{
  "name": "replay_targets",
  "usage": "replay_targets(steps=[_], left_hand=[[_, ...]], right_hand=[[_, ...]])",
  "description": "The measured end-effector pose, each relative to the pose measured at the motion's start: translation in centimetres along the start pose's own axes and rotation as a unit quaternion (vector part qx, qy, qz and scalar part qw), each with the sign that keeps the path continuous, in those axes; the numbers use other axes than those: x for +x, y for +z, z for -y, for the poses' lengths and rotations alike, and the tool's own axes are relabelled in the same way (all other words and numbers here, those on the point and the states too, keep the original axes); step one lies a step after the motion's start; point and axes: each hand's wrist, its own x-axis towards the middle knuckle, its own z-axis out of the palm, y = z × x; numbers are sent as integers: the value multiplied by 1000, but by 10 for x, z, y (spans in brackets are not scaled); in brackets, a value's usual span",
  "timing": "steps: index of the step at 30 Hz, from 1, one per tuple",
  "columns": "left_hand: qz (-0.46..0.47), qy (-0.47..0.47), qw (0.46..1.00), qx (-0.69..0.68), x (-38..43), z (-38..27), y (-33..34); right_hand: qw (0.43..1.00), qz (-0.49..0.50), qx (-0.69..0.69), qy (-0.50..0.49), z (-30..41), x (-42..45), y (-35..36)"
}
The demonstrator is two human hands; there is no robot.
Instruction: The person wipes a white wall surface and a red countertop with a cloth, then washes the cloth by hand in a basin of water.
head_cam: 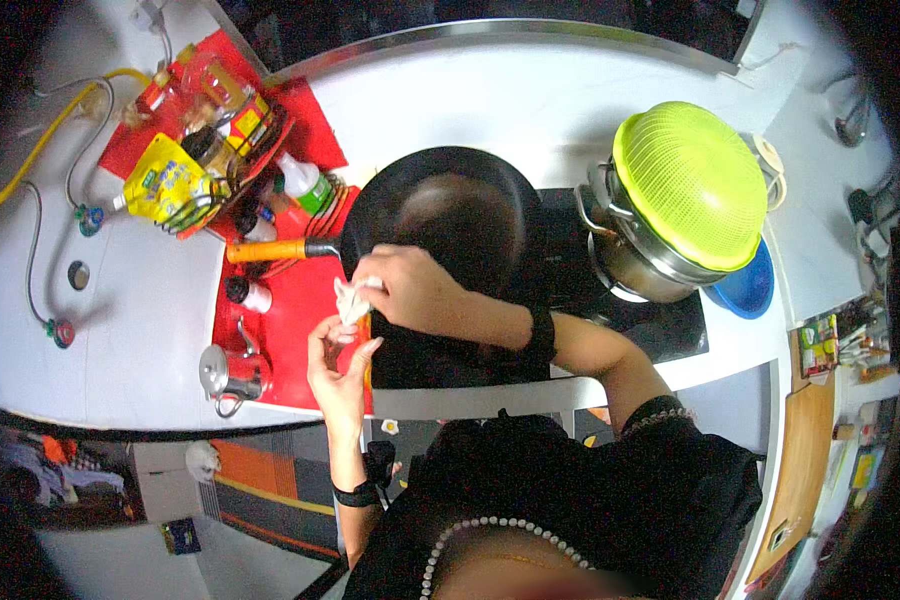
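A crumpled white piece of paper tissue or thin cloth (pixel 351 301) is pinched in my right hand (pixel 403 286), just over the near left rim of a black wok (pixel 457 202). Below it is my left hand (pixel 339 367), its thumb spread away from the fingers. The left fingertips are at the lower end of the white piece; whether they grip it is hard to tell. The wok sits on a black cooktop (pixel 630 330), its orange handle (pixel 266 251) pointing left. My right forearm hides part of the wok's near side.
On a red mat (pixel 289 337) stand a metal pot with a spout (pixel 232 371), a dark-capped jar (pixel 247 293) and a white bottle with a green label (pixel 305 184). A rack (pixel 195 210) holds several packages. At right, a lime-green strainer (pixel 690 184) covers a steel pot (pixel 630 266) beside a blue basin (pixel 750 281).
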Motion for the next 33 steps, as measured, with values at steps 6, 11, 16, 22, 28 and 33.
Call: replay_targets(steps=[6,11,16,22,28,33], left_hand=[[13,-53,998,30,-39,-5,-8],[29,-88,995,40,-61,16,-37],[84,-121,989,2,-88,40,-74],[81,-143,986,4,-136,70,-145],[62,-175,982,-20,-160,101,-193],[42,-164,982,-78,-159,120,-193]], right_hand=[[989,79,122,15,23,-45,14],[979,103,169,48,31,-86,37],[960,145,92,223,60,-116,51],[932,228,52,278,94,-145,121],[965,118,40,232,122,-169,186],[947,122,97,281,146,-166,195]])
